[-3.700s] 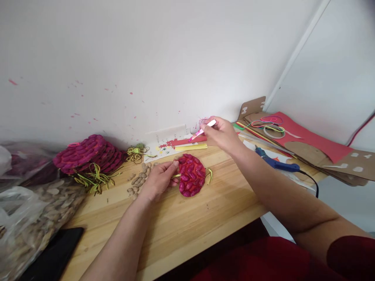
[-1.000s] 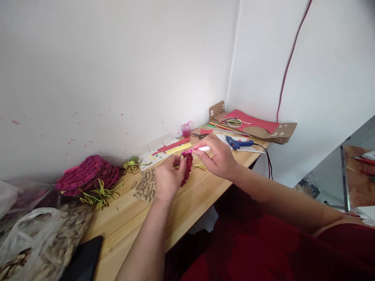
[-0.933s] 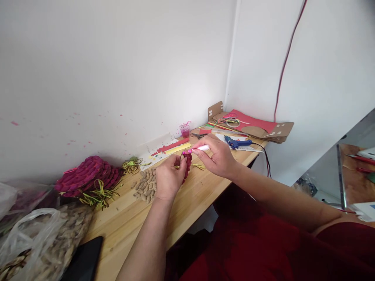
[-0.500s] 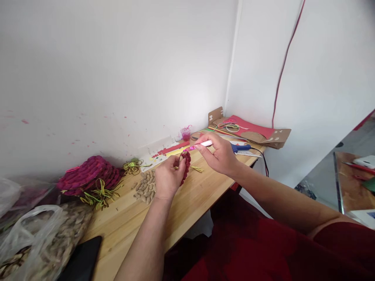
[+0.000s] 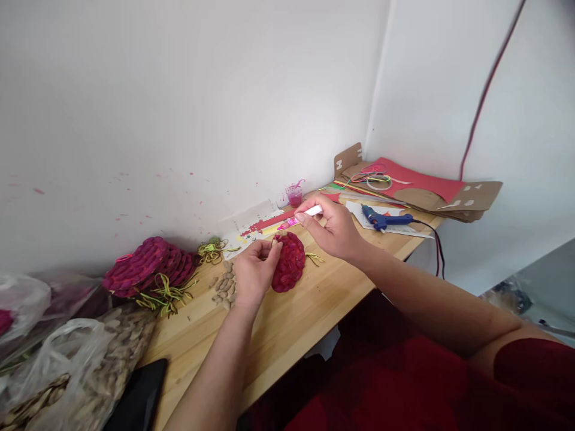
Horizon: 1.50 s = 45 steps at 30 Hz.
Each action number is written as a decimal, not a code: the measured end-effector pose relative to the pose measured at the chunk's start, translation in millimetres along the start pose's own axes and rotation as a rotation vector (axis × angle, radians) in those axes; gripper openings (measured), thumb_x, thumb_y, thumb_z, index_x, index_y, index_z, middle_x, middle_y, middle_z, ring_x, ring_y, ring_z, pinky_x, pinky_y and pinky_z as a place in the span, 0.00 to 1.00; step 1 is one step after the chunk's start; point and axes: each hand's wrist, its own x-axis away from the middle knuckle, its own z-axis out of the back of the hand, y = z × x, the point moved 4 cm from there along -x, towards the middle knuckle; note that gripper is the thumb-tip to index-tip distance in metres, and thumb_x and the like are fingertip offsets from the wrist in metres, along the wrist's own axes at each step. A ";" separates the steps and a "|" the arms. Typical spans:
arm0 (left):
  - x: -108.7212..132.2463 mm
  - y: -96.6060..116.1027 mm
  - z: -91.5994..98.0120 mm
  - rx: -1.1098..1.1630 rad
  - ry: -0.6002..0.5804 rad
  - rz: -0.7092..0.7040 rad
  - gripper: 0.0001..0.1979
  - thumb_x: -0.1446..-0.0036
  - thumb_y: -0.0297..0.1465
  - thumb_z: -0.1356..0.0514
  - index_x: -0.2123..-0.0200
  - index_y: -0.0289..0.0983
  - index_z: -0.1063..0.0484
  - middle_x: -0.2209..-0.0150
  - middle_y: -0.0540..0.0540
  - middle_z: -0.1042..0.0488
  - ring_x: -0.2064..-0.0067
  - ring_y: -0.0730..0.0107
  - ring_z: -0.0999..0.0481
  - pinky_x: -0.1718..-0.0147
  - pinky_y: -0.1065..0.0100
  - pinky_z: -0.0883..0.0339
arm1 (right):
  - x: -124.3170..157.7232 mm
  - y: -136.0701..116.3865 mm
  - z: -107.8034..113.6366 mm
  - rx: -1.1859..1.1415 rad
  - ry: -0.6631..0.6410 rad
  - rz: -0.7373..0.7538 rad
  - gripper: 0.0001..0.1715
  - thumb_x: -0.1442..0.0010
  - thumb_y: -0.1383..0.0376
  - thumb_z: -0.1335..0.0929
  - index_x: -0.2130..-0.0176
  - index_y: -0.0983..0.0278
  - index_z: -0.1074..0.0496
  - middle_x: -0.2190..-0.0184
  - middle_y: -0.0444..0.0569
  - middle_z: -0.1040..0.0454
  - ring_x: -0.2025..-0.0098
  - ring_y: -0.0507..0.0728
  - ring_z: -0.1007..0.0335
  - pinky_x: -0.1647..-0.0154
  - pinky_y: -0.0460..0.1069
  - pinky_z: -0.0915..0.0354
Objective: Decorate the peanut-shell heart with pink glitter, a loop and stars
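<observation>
My left hand [image 5: 256, 269] pinches the left edge of a round piece [image 5: 288, 266] covered with dark red, peanut-shell-like lumps, its face turned toward me. Between the thumb and fingers of my right hand [image 5: 330, 227] is a white-handled paintbrush [image 5: 309, 212] with a pink-smeared end. The brush tip points left, just above the top of the round piece; whether they touch I cannot tell. Yellow-green yarn ends [image 5: 314, 258] stick out on the right of the piece. Loose peanuts [image 5: 224, 287] lie on the table beside my left hand.
Stacked purple-red rounds [image 5: 150, 266] with yarn tails stand at the left, near plastic bags [image 5: 81, 359] and a black flat object [image 5: 139, 395]. A cup of pink paint [image 5: 294, 196] is by the wall. At right are a blue glue gun [image 5: 386, 219] and cardboard sheets [image 5: 476, 200].
The round piece has turned from edge-on to show its red face. My right hand and the brush have shifted slightly. The view has swung, and the glue gun shows more fully.
</observation>
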 end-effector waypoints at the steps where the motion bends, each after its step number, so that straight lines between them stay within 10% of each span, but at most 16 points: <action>1: -1.5 -3.9 1.6 0.073 -0.005 0.051 0.17 0.47 0.45 0.32 0.71 0.36 0.22 0.76 0.50 0.24 0.76 0.72 0.30 0.75 0.71 0.37 | -2.6 3.0 -4.7 -0.029 -0.009 -0.017 0.06 0.33 0.62 0.31 0.62 0.62 0.27 0.68 0.45 0.22 0.68 0.54 0.28 0.66 0.49 0.36; 13: -1.7 -45.7 10.9 0.444 0.034 0.371 0.25 0.59 0.47 0.23 0.67 0.33 0.21 0.73 0.49 0.23 0.77 0.75 0.27 0.75 0.72 0.31 | -0.8 24.5 -58.0 -0.152 -0.084 0.094 0.03 0.33 0.66 0.31 0.61 0.62 0.28 0.67 0.47 0.23 0.65 0.55 0.27 0.61 0.50 0.33; 45: -3.0 -45.5 20.3 0.440 0.043 0.450 0.22 0.61 0.42 0.22 0.71 0.34 0.23 0.76 0.51 0.23 0.80 0.77 0.29 0.79 0.74 0.35 | 13.3 31.4 -60.6 -0.134 -0.155 0.164 0.02 0.33 0.66 0.32 0.62 0.61 0.29 0.67 0.49 0.22 0.63 0.57 0.26 0.60 0.53 0.31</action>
